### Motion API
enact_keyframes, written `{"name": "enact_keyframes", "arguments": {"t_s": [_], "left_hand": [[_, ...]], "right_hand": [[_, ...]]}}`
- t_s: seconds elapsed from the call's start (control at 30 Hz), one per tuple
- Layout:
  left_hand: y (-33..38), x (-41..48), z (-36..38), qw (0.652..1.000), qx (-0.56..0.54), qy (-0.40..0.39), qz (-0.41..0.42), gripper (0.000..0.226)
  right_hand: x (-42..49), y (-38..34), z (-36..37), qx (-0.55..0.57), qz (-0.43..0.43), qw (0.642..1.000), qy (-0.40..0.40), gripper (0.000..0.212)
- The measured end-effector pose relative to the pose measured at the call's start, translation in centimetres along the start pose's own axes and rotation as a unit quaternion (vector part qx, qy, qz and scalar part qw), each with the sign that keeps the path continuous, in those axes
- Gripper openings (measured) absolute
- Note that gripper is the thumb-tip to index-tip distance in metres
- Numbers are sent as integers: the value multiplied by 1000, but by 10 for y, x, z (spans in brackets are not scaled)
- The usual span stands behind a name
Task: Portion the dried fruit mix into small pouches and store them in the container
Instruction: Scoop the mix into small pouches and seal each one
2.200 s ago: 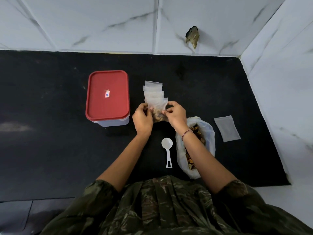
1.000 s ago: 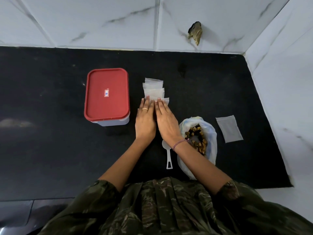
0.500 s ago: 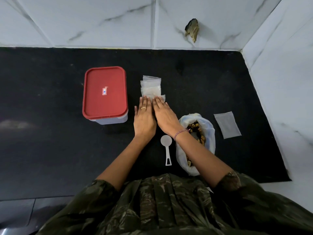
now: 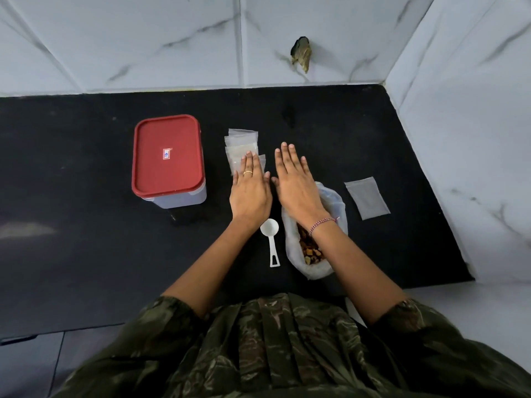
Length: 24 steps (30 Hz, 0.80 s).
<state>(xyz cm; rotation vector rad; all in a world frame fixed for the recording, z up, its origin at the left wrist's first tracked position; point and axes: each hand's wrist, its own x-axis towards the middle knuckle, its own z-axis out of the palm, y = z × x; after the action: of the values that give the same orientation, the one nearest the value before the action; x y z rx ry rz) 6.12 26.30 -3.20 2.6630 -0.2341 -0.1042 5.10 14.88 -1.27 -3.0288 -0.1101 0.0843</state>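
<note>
Right of the container (image 4: 169,159), our left hand (image 4: 250,193) rests straight-fingered on the pouches (image 4: 240,142). Farther right, our right hand (image 4: 297,186) is flat and empty.

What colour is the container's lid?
Red, with a small sticker near its middle; the lid shows clearly in the head view.

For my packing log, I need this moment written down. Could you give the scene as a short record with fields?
left hand: flat, fingers resting on the pouch stack
right hand: flat, holding nothing, right of the stack
container: red lid on, left of the stack
fruit bag: open, under the right wrist
scoop: empty, left of the bag
single pouch: flat, right of the bag
</note>
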Motion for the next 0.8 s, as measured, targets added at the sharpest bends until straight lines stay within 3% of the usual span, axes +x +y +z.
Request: {"name": "enact_keyframes", "arguments": {"t_s": [0.23,0.4,0.53,0.8], "left_hand": [[46,-11,5,998,-21,-11,55,57],[91,-24,11,990,-120,5,74,55],[129,-30,20,973,-214,-33,74,51],[194,-39,47,895,-399,-179,-90,43]], "right_hand": [[-28,43,-8,9,30,999,33,56],[-47,77,-12,27,61,997,38,55],[-59,105,-14,46,95,994,37,58],[-71,160,-8,133,195,969,66,53]]}}
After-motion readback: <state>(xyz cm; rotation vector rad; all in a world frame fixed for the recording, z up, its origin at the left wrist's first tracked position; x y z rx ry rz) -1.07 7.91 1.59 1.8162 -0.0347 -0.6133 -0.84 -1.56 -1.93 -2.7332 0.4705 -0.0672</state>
